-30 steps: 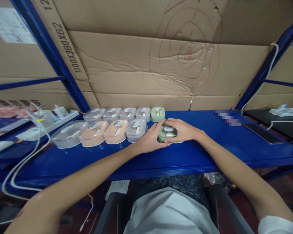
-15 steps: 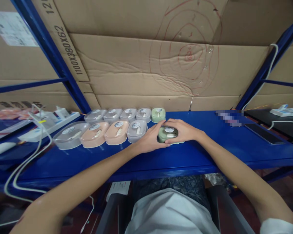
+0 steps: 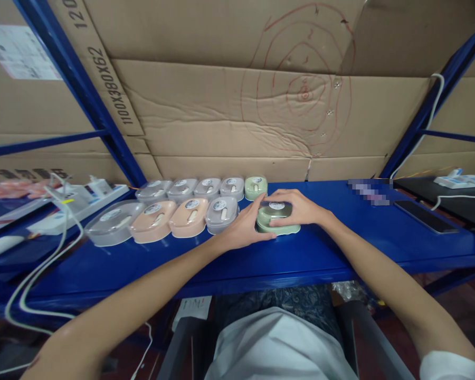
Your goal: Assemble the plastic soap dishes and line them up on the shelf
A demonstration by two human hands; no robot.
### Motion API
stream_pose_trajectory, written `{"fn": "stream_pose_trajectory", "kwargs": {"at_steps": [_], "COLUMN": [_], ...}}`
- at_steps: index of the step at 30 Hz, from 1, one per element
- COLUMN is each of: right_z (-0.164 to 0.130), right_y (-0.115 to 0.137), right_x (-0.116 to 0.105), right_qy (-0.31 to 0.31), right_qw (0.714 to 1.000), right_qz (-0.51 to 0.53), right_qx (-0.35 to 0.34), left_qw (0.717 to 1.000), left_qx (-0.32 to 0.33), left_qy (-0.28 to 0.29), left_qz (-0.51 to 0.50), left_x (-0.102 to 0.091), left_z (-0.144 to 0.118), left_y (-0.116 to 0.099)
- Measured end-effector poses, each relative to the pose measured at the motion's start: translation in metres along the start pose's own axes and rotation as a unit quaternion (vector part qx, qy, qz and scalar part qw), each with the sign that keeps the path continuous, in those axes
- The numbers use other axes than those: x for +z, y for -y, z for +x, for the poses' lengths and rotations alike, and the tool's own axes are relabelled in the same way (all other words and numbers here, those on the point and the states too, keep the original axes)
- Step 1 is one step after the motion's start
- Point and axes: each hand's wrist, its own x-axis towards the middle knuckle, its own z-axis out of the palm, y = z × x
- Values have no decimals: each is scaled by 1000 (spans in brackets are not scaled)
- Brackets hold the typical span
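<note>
Both hands are on a green plastic lunch box [image 3: 287,229] with a clear lid [image 3: 279,210] bearing a round label. My left hand [image 3: 245,224] curves round its left side, thumb and fingers apart around the box. From the right, my right hand [image 3: 298,207] grips the lid, with fingers over the back and the thumb along the front. The lid sits higher than the green base; whether the two touch all round is hidden. Just left of my left hand stands a grey lunch box [image 3: 221,214], and a smaller green one [image 3: 255,187] is behind.
Two rows of lidded boxes run leftward, among them a peach one [image 3: 189,217] and a large grey one [image 3: 113,224]. A phone [image 3: 425,216] lies at right on the blue table [image 3: 340,258]. Power strips and white cables [image 3: 69,232] are at left; cardboard [image 3: 221,105] backs the table.
More of the green base now shows below my right hand, whose thumb is higher on the lid. My left hand stays almost where it was. The view has shifted slightly.
</note>
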Motion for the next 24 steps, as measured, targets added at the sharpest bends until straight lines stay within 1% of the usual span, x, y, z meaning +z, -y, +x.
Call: {"fn": "stream_pose_trajectory", "kwargs": {"at_steps": [3,6,8,10,13,15,20,24], "right_z": [-2,-7,-13,-22,-36,-44,-53,-56], "right_y": [-8,-27,-46,-67,-96,-109,-125,-134], "right_x": [-10,-19,-23,-25,-25,-24,-17,-15], "right_qy": [-35,-112,-176,-219,-206,-176,-109,-68], "right_qw": [999,990,973,949,923,916,905,911], "right_qz": [-4,-25,-61,-111,-184,-211,-248,-238], "right_qx": [21,77,136,197,269,293,328,329], "left_qw": [1000,1000,999,999,998,998,998,997], "left_qx": [-5,-24,-37,-42,-40,-39,-34,-29], "left_qy": [3,10,17,23,31,39,52,50], "left_qz": [-4,0,3,11,27,32,34,42], "left_x": [0,0,0,0,-1,-2,-3,-2], "left_z": [0,0,0,0,0,-1,-1,-2], "left_y": [-1,-1,-1,-2,-5,-7,-8,-7]}}
